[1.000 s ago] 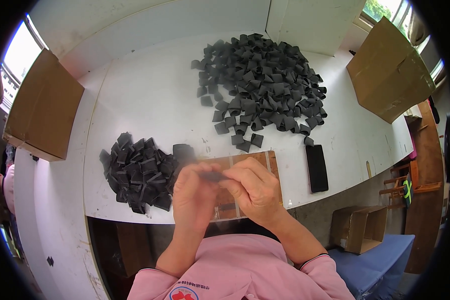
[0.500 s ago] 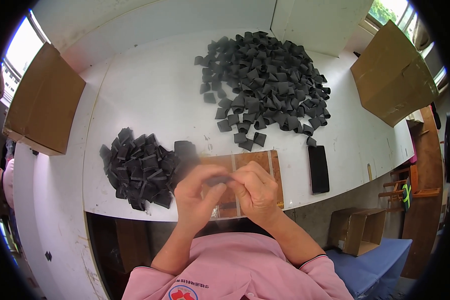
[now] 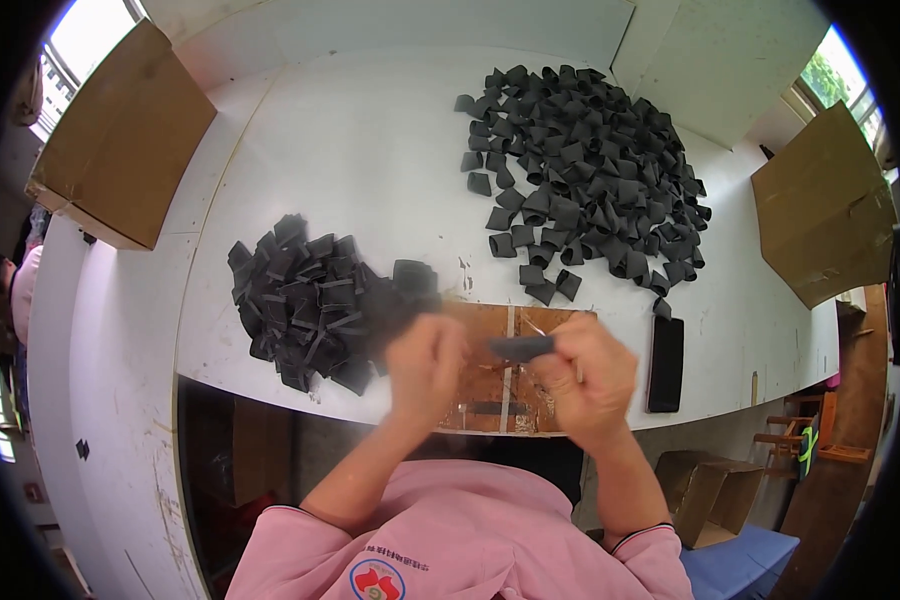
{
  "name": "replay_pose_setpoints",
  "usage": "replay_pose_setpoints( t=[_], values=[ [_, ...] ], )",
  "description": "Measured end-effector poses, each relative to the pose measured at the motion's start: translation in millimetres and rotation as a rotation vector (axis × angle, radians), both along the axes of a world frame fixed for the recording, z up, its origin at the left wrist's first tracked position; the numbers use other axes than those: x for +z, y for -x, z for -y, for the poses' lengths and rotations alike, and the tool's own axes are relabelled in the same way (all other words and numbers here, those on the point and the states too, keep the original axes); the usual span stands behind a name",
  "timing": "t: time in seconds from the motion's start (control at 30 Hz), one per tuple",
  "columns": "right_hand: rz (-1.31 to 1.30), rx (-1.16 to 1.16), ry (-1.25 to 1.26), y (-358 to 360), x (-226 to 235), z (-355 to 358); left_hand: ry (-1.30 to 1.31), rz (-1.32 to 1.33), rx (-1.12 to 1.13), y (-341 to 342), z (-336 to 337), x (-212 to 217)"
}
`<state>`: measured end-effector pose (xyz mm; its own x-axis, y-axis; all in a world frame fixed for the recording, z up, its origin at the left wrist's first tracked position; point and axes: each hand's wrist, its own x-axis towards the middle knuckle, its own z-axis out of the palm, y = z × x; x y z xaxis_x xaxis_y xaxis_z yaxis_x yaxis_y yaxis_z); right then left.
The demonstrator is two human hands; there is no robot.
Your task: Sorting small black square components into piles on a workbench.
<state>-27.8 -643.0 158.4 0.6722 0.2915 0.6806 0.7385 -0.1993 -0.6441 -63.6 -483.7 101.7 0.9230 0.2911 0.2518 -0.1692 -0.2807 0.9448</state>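
Head view: both hands up over the brown board (image 3: 490,375) at the near table edge. Right hand (image 3: 585,375) pinches a small flat black piece (image 3: 520,347) at its right end; the piece sits above the board's middle. Left hand (image 3: 425,365) is motion-blurred, curled, just left of the piece; can't tell if it grips it. Small stack of black pieces (image 3: 310,305) lies just left of the board, large loose pile (image 3: 590,175) beyond it toward the far right. Black phone (image 3: 666,364) flat just right of the board. Cardboard boxes (image 3: 120,130) far left and (image 3: 825,210) far right of it.
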Motion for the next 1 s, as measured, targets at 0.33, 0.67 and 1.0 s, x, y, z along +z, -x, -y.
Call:
replay_pose_setpoints(
  t=[0.33, 0.67, 1.0],
  values=[
    [-0.861, -0.139, -0.274, 20.2, -23.7, 23.0, -0.764, -0.316, 0.183, -91.6, -86.5, -85.4],
    [-0.677, 0.020, 0.070, 64.3, -39.8, 0.1, -0.601, 0.093, 0.142, -57.2, -65.3, -16.5],
    [-0.900, -0.047, 0.022, 62.3, -71.4, -16.0, -0.198, -0.274, -0.347, -11.7, -39.0, -8.1]
  ],
)
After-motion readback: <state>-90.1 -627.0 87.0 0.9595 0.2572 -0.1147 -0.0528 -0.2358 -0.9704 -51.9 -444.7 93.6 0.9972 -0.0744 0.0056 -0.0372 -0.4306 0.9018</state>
